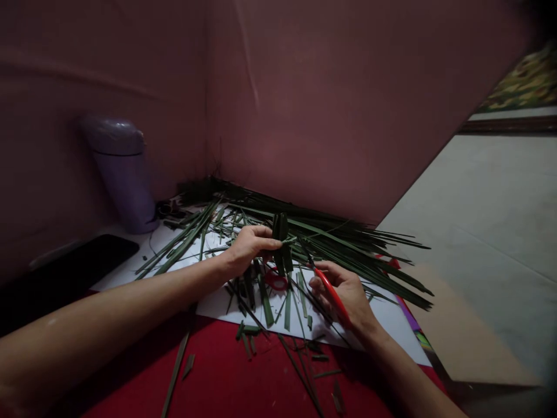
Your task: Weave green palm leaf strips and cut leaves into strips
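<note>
My left hand [250, 248] pinches a small folded bundle of dark green leaf strips [282, 229], held upright above the table. In my right hand [343, 290] is a pair of scissors with red handles [331, 293]; its dark blades point up and left towards a thin strip end beside the bundle. Whether the blades touch that strip I cannot tell. A red ring-shaped thing [277, 280] lies just under the bundle, partly covered by leaf pieces. Short cut leaf pieces [265, 302] are scattered below both hands.
Long green leaves [348, 241] lie piled along the wall at the back and right. White sheets [387, 331] cover part of the red tabletop [217, 371]. A purple tumbler [126, 180] stands at the left, near a flat black object [87, 264]. Pink walls enclose the back.
</note>
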A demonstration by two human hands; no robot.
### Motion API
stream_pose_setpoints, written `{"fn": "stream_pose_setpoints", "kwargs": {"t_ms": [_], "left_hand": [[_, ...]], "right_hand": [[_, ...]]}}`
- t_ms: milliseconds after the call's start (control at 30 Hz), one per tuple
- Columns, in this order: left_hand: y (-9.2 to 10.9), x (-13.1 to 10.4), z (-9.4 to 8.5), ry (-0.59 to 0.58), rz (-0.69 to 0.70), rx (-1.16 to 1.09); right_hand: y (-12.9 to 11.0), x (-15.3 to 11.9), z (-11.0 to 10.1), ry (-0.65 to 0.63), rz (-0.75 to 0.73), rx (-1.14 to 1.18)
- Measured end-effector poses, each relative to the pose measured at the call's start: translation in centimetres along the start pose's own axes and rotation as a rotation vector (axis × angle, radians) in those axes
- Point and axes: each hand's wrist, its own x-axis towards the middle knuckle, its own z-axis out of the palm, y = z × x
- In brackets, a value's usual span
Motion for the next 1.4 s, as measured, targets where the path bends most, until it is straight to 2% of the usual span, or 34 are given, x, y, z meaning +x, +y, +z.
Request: {"fn": "stream_pose_setpoints", "kwargs": {"t_ms": [100,300,433,700,933,1400], "left_hand": [[0.1,0.0,0.0,0.032,0.016,0.018],[-0.1,0.2,-0.2,0.022,0.035,0.059],[-0.1,0.6,-0.5,-0.025,0.084,0.082],[0.1,0.8,-0.9,-0.078,0.117,0.060],[0.0,1.0,-1.2,-0.078,0.108,0.067],[0.1,0.9,-1.3,-0.129,0.111,0.035]], "right_hand": [[-0.2,-0.2,-0.1,0.014,-0.091,-0.171],[-0.2,-0.4,-0.6,0.083,-0.450,-0.640],[-0.1,-0.3,-0.9,0.112,-0.576,-0.768],[-0.1,-0.3,-1.4,0.122,-0.663,-0.863],[-0.2,-0.3,-1.8,0.092,-0.748,-0.988],[0.1,-0.3,-1.6,0.094,-0.656,-0.833]]}}
